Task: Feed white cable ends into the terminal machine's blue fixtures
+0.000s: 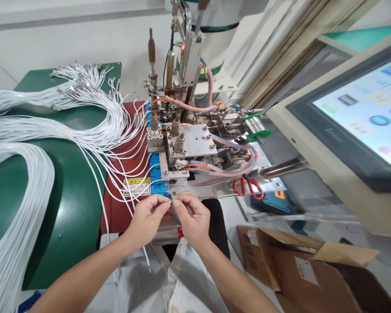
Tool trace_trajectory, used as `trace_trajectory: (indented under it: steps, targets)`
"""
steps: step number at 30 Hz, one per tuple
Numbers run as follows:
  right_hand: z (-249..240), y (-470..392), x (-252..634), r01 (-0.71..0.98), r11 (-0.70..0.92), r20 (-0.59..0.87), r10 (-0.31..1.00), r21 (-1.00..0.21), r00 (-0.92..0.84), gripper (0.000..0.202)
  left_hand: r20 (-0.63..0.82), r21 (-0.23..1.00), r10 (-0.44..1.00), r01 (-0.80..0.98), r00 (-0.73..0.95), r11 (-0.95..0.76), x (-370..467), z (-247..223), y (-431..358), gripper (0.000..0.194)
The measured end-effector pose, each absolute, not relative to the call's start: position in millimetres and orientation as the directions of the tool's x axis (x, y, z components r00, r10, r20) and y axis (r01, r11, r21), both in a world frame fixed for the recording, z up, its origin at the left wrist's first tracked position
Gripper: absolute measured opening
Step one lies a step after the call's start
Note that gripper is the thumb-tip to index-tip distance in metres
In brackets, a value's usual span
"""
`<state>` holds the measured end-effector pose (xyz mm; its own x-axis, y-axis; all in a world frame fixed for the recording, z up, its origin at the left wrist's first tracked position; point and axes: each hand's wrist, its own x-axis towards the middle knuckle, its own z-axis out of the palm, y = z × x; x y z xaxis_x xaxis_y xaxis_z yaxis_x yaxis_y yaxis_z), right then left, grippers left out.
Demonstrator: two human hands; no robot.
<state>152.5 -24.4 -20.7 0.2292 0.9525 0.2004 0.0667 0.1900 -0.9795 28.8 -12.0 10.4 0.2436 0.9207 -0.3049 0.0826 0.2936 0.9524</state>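
Thin wire end [171,201] is sitting just off the near edge of the machine [195,141], left hand [146,221] and right hand [194,218] both pinching it, fingertips nearly meeting, probably for fine control. White cables [112,119] are fanning over the red plate [112,215] to the blue fixtures [155,173], likely to stay separated. Red-handled scissors [243,186] are lying at the machine's edge, right of the hands; open room is running mainly lapward.

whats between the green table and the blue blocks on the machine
In the head view, a red board lies between the green table and the blue blocks; it bears a warning label, and white wires run across it.
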Motion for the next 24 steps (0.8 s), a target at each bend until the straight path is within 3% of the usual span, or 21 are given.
trace_trajectory:
  steps: [6,12,15,19,24]
  targets:
    - [-18.3,-24.8,150.8,0.310,0.334,0.416,0.874,-0.890,0.251,0.010,-0.276,0.960,0.946,0.086,0.168,0.265,30.3,6.6,-16.5,0.016]
    - [-19.1,-23.2,152.2,0.181,0.256,0.295,0.924,-0.950,0.242,0.011,-0.252,0.967,0.956,0.075,0.153,0.243,30.6,4.4,-17.0,0.017]
    - [-18.1,-23.4,151.8,0.251,0.300,0.360,0.900,-0.920,0.244,0.009,-0.228,0.971,0.964,0.107,0.137,0.215,30.9,3.5,-18.3,0.018]
    - [-12.9,-20.2,158.6,0.344,0.407,0.470,0.874,-0.846,0.122,0.008,-0.140,0.963,0.981,0.251,0.136,0.102,28.6,4.8,-18.8,0.016]
    - [1.3,-11.0,179.3,0.370,0.418,0.391,0.908,-0.830,-0.148,0.007,-0.017,0.870,0.951,0.473,0.309,-0.139,19.6,15.4,-12.0,0.016]
